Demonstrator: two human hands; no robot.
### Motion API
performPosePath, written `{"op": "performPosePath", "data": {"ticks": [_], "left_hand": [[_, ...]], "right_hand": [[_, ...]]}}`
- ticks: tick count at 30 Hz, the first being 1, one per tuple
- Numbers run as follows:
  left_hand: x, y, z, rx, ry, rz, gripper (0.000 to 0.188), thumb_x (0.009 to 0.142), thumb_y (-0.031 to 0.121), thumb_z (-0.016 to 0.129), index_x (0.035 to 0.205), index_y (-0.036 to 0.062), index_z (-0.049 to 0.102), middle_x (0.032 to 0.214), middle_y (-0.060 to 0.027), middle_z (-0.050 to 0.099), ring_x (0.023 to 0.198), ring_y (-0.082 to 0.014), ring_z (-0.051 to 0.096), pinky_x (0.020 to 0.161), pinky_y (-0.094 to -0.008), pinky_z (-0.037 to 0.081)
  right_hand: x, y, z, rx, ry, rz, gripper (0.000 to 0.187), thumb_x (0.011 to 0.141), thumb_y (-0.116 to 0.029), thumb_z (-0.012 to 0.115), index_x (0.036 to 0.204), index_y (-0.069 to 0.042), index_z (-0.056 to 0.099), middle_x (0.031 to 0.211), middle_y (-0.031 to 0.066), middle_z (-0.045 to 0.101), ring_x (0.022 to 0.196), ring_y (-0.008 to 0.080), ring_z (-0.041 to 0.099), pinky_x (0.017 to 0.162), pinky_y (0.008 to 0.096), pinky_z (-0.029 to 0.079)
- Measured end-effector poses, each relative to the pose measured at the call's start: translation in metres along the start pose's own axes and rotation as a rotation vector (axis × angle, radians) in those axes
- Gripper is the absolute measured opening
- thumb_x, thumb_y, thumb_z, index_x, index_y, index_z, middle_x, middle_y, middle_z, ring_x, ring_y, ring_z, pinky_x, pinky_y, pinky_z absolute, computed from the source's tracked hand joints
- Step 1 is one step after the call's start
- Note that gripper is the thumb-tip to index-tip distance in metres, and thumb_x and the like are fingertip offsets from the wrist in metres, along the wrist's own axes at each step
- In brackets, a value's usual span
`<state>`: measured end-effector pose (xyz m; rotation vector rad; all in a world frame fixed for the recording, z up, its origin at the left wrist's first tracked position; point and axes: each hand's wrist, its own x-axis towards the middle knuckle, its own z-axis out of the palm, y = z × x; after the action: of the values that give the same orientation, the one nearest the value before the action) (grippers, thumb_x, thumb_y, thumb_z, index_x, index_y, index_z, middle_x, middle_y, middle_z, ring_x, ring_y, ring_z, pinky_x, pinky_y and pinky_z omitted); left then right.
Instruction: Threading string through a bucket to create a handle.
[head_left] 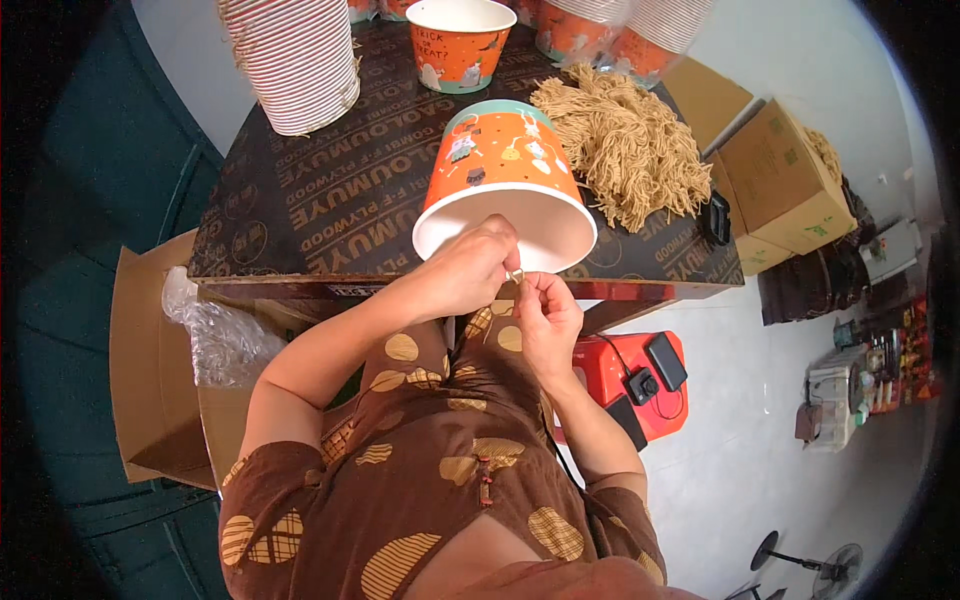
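My left hand [470,265] and my right hand [550,318] meet at the table's near edge, fingers pinched. Between the fingertips shows a small loop of tan cord [514,276]; most of it is hidden by the fingers. Just beyond lies an orange paper bucket [505,150], tipped on its side, its white mouth facing me. Part of my left hand is in front of that mouth. Halloween-style figures and a green band decorate the bucket. To its right a heap of loose tan cords [635,140] rests on the dark plywood table [330,220].
A tall stack of nested buckets [292,65] stands at the table's far left. Another orange bucket [460,45] sits upright behind. More wrapped buckets [655,35] are at the back right. Cardboard boxes flank the table, and a red stool [640,380] carrying small black devices stands at right.
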<state>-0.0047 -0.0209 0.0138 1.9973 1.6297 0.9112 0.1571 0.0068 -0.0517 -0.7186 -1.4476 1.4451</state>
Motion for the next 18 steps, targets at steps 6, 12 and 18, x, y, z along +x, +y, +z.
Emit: {"op": "performPosePath", "data": {"ticks": [6, 12, 18], "left_hand": [[-0.0016, -0.0019, 0.0036, 0.02, 0.045, 0.027, 0.011, 0.08, -0.004, 0.051, 0.087, -0.0047, 0.059, 0.111, -0.0215, 0.055, 0.1, -0.0349, 0.059, 0.085, -0.0385, 0.049], [0.0003, 0.0027, -0.0004, -0.085, -0.023, -0.113, 0.012, 0.079, -0.005, 0.05, 0.086, -0.0048, 0.059, 0.112, -0.0233, 0.055, 0.1, -0.035, 0.059, 0.084, -0.0387, 0.049], [-0.0008, -0.0026, 0.0035, 0.033, 0.019, 0.011, 0.009, 0.078, -0.004, 0.054, 0.085, -0.005, 0.059, 0.112, -0.0237, 0.055, 0.102, -0.0355, 0.058, 0.083, -0.0377, 0.048]], "right_hand": [[-0.0002, -0.002, 0.0028, 0.03, 0.009, 0.001, 0.007, 0.095, -0.005, 0.057, 0.096, 0.001, 0.059, 0.072, -0.0052, 0.054, 0.061, 0.0009, 0.046, 0.054, 0.0172, 0.039], [-0.0001, 0.0008, 0.0038, 0.022, 0.014, -0.034, 0.006, 0.095, -0.005, 0.057, 0.095, 0.001, 0.058, 0.072, -0.0051, 0.054, 0.06, 0.0009, 0.046, 0.054, 0.0172, 0.038], [-0.0003, -0.0012, 0.0043, 0.033, 0.006, -0.034, 0.005, 0.095, -0.004, 0.056, 0.096, 0.001, 0.057, 0.071, -0.0054, 0.052, 0.06, 0.0009, 0.044, 0.053, 0.0175, 0.036]]}}
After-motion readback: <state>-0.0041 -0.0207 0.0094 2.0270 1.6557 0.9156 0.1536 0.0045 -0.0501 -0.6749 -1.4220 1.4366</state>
